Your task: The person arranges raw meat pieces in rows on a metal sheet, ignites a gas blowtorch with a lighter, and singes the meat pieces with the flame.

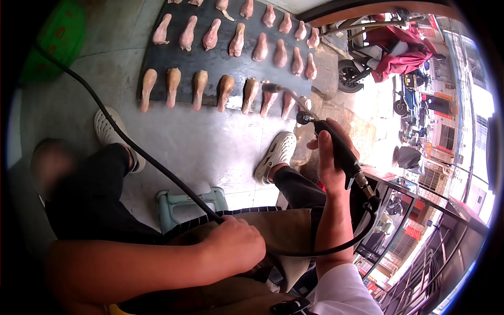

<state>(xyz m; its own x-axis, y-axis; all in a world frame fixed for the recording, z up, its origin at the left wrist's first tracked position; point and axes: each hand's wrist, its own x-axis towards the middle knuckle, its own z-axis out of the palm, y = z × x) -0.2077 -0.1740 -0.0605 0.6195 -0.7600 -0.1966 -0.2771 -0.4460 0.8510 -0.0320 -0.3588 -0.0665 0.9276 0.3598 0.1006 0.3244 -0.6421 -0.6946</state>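
My right hand (332, 157) is closed around the black handle of a gas torch (338, 143). The torch's metal nozzle points left over the front row of poultry legs (226, 90); no flame can be made out. Lower down, my left hand (237, 242) grips a black hose (157, 161), part of which loops round to the torch's brass fitting. Several legs lie in three rows on a dark flat board (205, 65). Those in the left and middle of the front row look browned, while the back rows are pale pink.
A small green stool (165, 207) stands on the grey floor between the wearer's legs, near white clogs (281, 152). At upper left is a green round object (55, 39). Motorbikes (350, 76) and a glass-fronted cabinet (391, 210) are at right, beside the street.
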